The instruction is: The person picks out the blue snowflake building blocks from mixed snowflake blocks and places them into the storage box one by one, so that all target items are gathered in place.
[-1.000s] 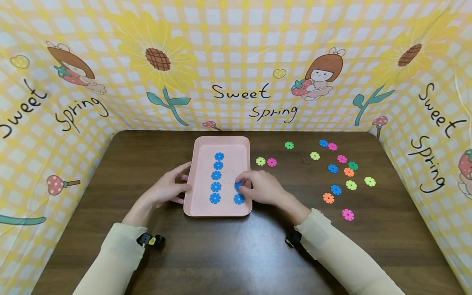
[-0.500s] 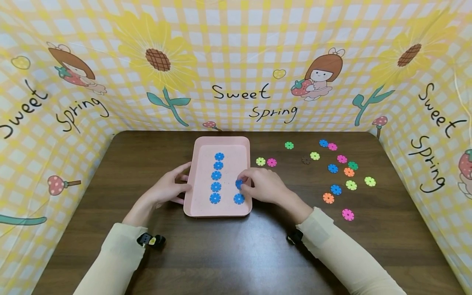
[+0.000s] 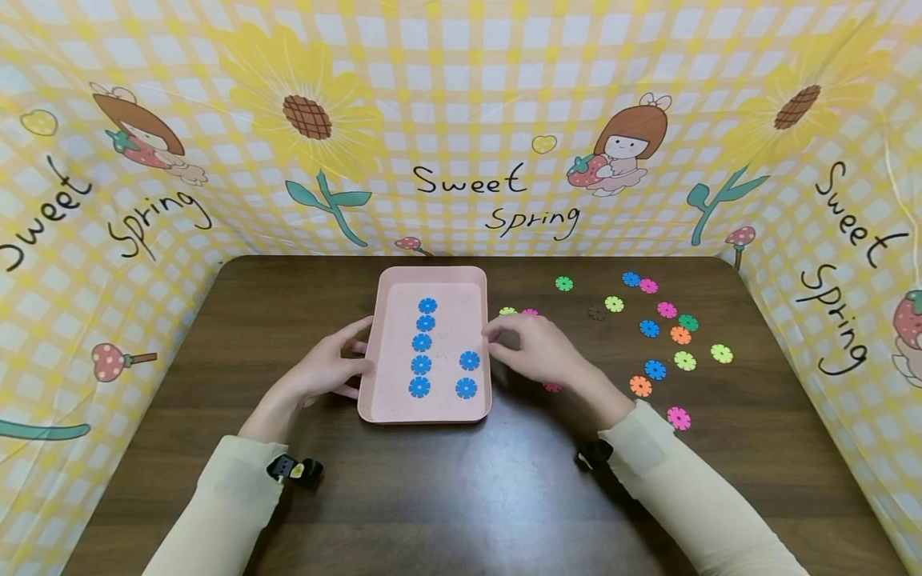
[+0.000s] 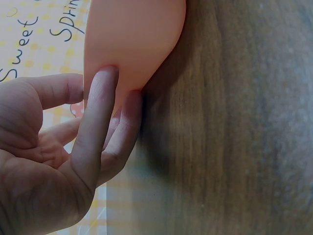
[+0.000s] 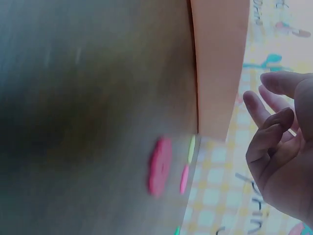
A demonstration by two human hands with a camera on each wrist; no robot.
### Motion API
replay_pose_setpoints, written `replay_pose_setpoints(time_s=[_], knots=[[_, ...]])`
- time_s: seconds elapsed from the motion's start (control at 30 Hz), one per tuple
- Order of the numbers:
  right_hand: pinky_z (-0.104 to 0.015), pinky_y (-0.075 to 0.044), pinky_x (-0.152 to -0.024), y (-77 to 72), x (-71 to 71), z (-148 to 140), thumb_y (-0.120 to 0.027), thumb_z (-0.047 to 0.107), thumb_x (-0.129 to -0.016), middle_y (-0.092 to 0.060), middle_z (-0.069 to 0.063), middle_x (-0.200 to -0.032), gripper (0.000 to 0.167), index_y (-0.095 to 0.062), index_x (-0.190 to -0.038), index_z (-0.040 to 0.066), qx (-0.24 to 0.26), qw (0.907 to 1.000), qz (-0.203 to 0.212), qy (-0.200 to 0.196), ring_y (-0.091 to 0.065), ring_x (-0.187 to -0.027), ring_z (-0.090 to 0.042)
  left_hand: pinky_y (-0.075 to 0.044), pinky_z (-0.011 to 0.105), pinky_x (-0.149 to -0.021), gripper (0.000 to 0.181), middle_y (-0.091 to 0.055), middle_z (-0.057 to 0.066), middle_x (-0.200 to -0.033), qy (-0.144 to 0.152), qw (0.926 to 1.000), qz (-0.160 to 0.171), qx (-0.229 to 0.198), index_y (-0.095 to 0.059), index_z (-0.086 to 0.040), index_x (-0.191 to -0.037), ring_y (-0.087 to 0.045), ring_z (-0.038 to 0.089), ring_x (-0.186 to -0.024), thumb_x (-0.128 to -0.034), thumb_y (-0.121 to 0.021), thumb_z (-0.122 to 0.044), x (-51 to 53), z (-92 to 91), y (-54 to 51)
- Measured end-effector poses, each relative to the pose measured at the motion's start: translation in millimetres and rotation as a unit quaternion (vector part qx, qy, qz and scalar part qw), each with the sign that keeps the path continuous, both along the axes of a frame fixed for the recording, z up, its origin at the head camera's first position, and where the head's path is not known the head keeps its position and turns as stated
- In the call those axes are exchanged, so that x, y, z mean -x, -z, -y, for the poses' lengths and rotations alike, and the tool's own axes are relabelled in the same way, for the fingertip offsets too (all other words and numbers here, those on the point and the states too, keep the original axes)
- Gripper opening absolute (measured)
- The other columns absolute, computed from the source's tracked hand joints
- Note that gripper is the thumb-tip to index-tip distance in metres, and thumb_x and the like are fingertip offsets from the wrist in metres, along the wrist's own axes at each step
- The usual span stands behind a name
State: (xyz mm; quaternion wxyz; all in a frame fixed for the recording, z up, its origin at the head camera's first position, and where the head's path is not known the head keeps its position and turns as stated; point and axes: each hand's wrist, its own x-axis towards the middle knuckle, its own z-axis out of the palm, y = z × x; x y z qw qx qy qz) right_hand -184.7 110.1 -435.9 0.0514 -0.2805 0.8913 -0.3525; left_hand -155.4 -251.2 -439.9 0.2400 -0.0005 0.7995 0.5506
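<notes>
A pink tray (image 3: 392, 320) lies on the table, holding several blue notched discs (image 3: 421, 342) in a column. Two more blue discs (image 3: 469, 361) sit one behind the other near its right wall. My left hand (image 3: 324, 368) rests against the tray's left side; in the left wrist view its fingertips (image 4: 105, 78) press the outer wall. Just beyond the right rim is my right hand (image 3: 540, 348), fingers loosely bent and holding nothing. In the right wrist view the hand (image 5: 283, 142) appears apart from the tray wall (image 5: 220, 68).
Loose notched discs in several colours, such as an orange disc (image 3: 640, 386) and a blue disc (image 3: 655, 370), are scattered on the table right of the tray. A pink disc (image 3: 552, 387) is partly hidden under my right hand. A patterned cloth (image 3: 461, 120) surrounds the table's sides and back.
My right hand has let go of a blue disc, which now lies in the tray behind the front right one. The hand has moved right, out over the rim. My left hand has stayed put.
</notes>
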Motion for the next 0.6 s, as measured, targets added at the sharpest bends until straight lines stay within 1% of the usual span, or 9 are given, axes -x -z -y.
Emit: replay_pose_setpoints(time_s=[0.1, 0.17, 0.23, 0.3, 0.33, 0.4, 0.47, 0.5, 0.6], knots=[[-0.043, -0.053, -0.096, -0.7, 5.2, -14, -0.073, 0.020, -0.097, -0.073, 0.004, -0.110, 0.020, -0.076, -0.115, 0.012, 0.013, 0.9997, -0.001, 0.022, -0.066, -0.108, -0.018, -0.064, 0.048, -0.069, 0.082, -0.044, 0.031, -0.141, 0.000, 1.0000, 0.001, 0.000, -0.020, -0.020, -0.168, -0.067, 0.037, -0.106, -0.0988, -0.061, -0.004, -0.1, -0.1, 0.1], [-0.044, -0.053, -0.095, -1.5, 8.5, -25, -0.073, 0.021, -0.098, -0.073, 0.002, -0.113, 0.021, -0.076, -0.116, 0.012, 0.012, 0.9991, 0.003, 0.040, -0.066, -0.109, -0.022, -0.064, 0.048, -0.069, 0.082, -0.044, 0.030, -0.140, -0.001, 1.0000, 0.001, 0.001, -0.020, -0.020, -0.168, -0.067, 0.037, -0.106, -0.0987, -0.061, -0.003, 0.2, -0.1, 0.5], [-0.044, -0.054, -0.091, -1.6, 11.5, -37, -0.073, 0.022, -0.098, -0.073, 0.001, -0.113, 0.022, -0.075, -0.117, 0.012, 0.010, 0.9984, 0.008, 0.056, -0.066, -0.106, -0.024, -0.064, 0.048, -0.069, 0.082, -0.045, 0.030, -0.140, -0.001, 1.0000, 0.002, 0.002, -0.020, -0.020, -0.168, -0.067, 0.036, -0.105, -0.0986, -0.060, -0.003, 0.8, 0.2, 1.5], [-0.041, -0.053, -0.079, -2.3, 12.9, -49, -0.072, 0.023, -0.098, -0.073, -0.001, -0.113, 0.024, -0.075, -0.119, 0.011, 0.008, 0.9973, 0.014, 0.072, -0.064, -0.085, -0.023, -0.064, 0.049, -0.069, 0.082, -0.045, 0.030, -0.139, -0.002, 1.0000, 0.002, 0.003, -0.020, -0.020, -0.168, -0.068, 0.036, -0.104, -0.0984, -0.060, -0.002, 1.2, 0.5, 2.0], [-0.040, -0.051, -0.073, -2.4, 13.4, -54, -0.072, 0.023, -0.098, -0.073, -0.001, -0.112, 0.024, -0.074, -0.119, 0.011, 0.007, 0.9966, 0.016, 0.080, -0.060, -0.075, -0.021, -0.064, 0.048, -0.069, 0.082, -0.045, 0.030, -0.139, -0.001, 1.0000, 0.002, 0.003, -0.020, -0.020, -0.168, -0.068, 0.035, -0.104, -0.0984, -0.060, -0.002, 1.1, 0.4, 1.8], [-0.038, -0.046, -0.064, -2.3, 14.0, -66, -0.073, 0.023, -0.098, -0.073, -0.001, -0.112, 0.025, -0.074, -0.120, 0.012, 0.010, 0.9953, 0.021, 0.094, -0.050, -0.062, -0.018, -0.064, 0.048, -0.069, 0.081, -0.045, 0.030, -0.138, -0.002, 1.0000, 0.003, 0.004, -0.021, -0.021, -0.168, -0.068, 0.035, -0.104, -0.0984, -0.060, -0.002, 1.1, 0.2, 2.0], [-0.038, -0.041, -0.058, -2.3, 14.3, -78, -0.073, 0.024, -0.098, -0.073, -0.003, -0.113, 0.027, -0.073, -0.122, 0.010, 0.013, 0.9939, 0.027, 0.107, -0.041, -0.056, -0.019, -0.064, 0.048, -0.069, 0.081, -0.045, 0.030, -0.138, 0.000, 1.0000, 0.003, 0.004, -0.021, -0.020, -0.168, -0.068, 0.036, -0.104, -0.0985, -0.060, -0.003, 0.8, 0.0, 1.8], [-0.039, -0.041, -0.059, -1.9, 14.7, -84, -0.073, 0.024, -0.099, -0.073, -0.004, -0.114, 0.027, -0.073, -0.122, 0.010, 0.013, 0.9930, 0.030, 0.113, -0.044, -0.059, -0.020, -0.064, 0.048, -0.069, 0.082, -0.045, 0.030, -0.138, 0.002, 1.0000, 0.002, 0.004, -0.020, -0.020, -0.168, -0.068, 0.036, -0.104, -0.0985, -0.060, -0.003, 0.6, -0.2, 2.0], [-0.040, -0.048, -0.067, -0.1, 15.6, -102, -0.072, 0.024, -0.099, -0.073, -0.006, -0.115, 0.028, -0.073, -0.123, 0.009, 0.009, 0.9902, 0.034, 0.135, -0.058, -0.075, -0.024, -0.064, 0.048, -0.069, 0.081, -0.046, 0.030, -0.138, 0.000, 1.0000, 0.003, 0.007, -0.021, -0.020, -0.167, -0.068, 0.035, -0.104, -0.0983, -0.060, -0.003, 0.6, -0.3, 2.5]])
